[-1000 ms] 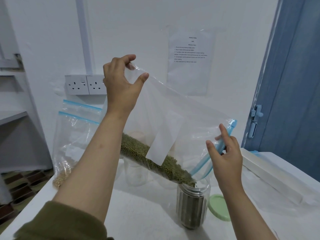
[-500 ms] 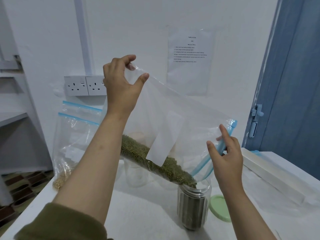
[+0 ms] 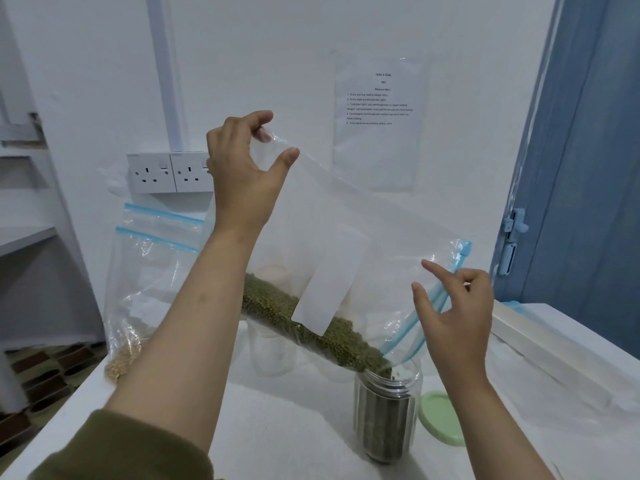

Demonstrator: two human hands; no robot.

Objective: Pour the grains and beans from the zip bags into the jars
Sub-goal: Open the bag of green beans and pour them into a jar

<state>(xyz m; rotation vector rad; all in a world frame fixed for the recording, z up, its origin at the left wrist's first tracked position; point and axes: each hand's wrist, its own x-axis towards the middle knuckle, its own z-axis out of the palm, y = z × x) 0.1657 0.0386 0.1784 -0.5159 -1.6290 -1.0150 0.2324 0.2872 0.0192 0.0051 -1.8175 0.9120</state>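
Tilting over the clear plastic jar [image 3: 388, 414] on the white surface [image 3: 277, 427], the transparent zip bag of green beans [image 3: 311, 327] is pinched at its raised corner by the left hand [image 3: 242, 168] and at its blue zip mouth by the right hand [image 3: 453, 320]. Beans could be spilled if the mouth is shifted off the rim.

Empty jars [image 3: 273, 348] blurred behind tilted zip bag [image 3: 381, 244]. Wall notice [image 3: 379, 109] text too small to read. Left forearm hides part of rear bags [image 3: 152, 271].
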